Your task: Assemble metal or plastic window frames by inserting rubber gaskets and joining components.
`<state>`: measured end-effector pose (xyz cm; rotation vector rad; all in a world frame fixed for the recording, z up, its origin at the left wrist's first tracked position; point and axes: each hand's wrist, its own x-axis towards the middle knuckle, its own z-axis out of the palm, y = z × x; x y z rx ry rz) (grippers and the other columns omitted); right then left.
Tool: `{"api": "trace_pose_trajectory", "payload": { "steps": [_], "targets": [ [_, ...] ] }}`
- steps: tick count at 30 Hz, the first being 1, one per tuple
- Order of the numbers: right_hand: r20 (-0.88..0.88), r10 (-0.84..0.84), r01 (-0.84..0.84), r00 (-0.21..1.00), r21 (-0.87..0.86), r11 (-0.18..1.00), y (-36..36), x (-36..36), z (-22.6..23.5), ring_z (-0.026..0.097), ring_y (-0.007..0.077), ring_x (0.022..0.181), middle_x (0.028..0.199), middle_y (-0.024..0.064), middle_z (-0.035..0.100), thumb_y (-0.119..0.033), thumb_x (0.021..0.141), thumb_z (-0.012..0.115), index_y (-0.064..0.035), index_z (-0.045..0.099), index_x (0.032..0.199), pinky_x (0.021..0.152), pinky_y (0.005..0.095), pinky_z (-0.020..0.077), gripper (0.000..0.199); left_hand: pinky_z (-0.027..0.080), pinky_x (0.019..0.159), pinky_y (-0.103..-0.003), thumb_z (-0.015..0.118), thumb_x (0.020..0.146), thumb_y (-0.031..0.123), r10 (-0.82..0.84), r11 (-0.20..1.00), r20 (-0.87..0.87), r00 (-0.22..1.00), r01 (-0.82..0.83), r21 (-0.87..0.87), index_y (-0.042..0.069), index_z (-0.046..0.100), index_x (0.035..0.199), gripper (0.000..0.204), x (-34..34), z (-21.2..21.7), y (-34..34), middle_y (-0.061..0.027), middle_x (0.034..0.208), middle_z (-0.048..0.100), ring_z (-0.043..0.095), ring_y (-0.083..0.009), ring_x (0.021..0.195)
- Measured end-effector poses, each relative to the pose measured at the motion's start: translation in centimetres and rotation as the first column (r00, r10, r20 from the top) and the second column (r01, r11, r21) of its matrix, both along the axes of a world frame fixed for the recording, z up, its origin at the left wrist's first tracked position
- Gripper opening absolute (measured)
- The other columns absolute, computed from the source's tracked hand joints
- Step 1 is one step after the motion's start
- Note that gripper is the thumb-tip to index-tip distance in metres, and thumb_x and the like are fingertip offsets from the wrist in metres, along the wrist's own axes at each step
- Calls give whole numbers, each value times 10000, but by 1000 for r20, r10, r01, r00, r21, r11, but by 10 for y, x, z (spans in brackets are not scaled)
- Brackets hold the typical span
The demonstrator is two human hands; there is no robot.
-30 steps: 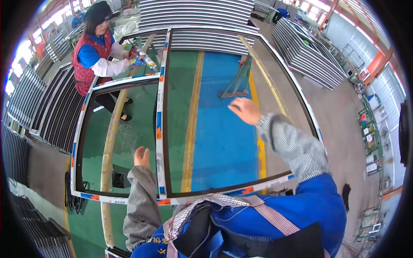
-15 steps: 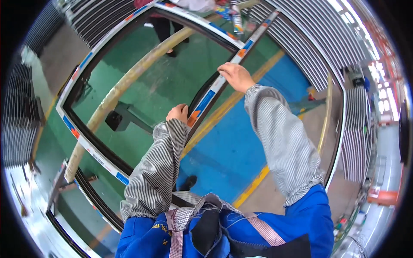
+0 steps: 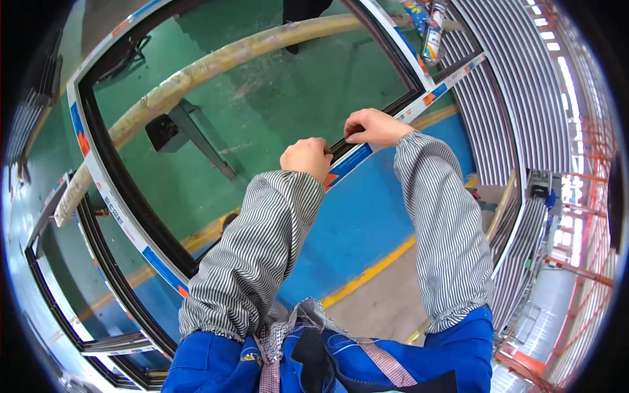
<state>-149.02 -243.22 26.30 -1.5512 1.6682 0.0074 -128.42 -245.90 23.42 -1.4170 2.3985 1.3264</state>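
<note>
A window frame (image 3: 157,259), wrapped in white film with blue and orange patches, lies in front of me. A black rubber sealing strip (image 3: 338,152) runs along the inner edge of its near-right bar (image 3: 356,159). My left hand (image 3: 308,157) is closed over that edge, knuckles up, its fingertips hidden against the strip. Just to its right, my right hand (image 3: 375,127) pinches at the strip with thumb and curled forefinger. Only a short piece of the strip shows between the hands. Both forearms wear striped sleeve covers.
A film-wrapped support bar (image 3: 216,65) passes beneath the frame. Dark-lined frames (image 3: 118,229) lie at lower left. A spray can (image 3: 433,33) rests at the top right, beside stacked metal profiles (image 3: 531,85). Another person's dark-clad leg (image 3: 303,12) shows beyond the frame.
My hands have come closer together along the bar. The black strip bowed inward between them before; now it lies along the edge there. The whole view has turned and shifted.
</note>
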Motion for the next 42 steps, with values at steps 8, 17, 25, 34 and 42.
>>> {"api": "trace_pose_trajectory", "payload": {
  "steps": [8,17,25,34,42],
  "targets": [
    [5,46,-46,999,151,987,-10,2,15,623,183,798,812,92,665,-147,821,673,6,649,909,753,318,491,178,530,732,-415,655,821,231,-37,996,-74,997,31,-82,138,704,886,124,-2,-9,4,-77,858,697,668,-281,846],
    [-42,42,-34,998,165,986,-9,2,19,618,158,767,808,74,674,-176,833,667,-15,660,921,736,311,484,184,528,753,-416,625,845,182,-67,997,-100,993,62,-56,122,699,923,123,-4,-8,3,-98,891,697,667,-288,862],
    [-104,-75,14,992,-496,868,37,64,-12,620,313,728,754,133,637,-221,947,525,-50,619,912,648,406,474,198,538,727,-432,701,738,281,-3,998,-280,960,-16,-65,50,574,1011,379,12,5,25,-149,837,669,662,-310,842],
    [-194,-140,-9,971,-614,789,31,69,-18,615,346,697,726,125,641,-272,966,474,-82,595,894,610,453,467,237,549,691,-410,786,619,145,-139,975,-299,944,78,-207,34,459,1108,599,16,-4,28,-134,923,638,651,-299,873],
    [-146,-68,-26,987,-562,827,36,113,-17,614,341,684,698,105,638,-270,960,485,-90,620,910,613,445,464,230,529,644,-439,813,619,198,5,976,-248,969,-60,-211,77,447,1060,586,74,4,40,-114,841,664,668,-302,799]
  ]
}}
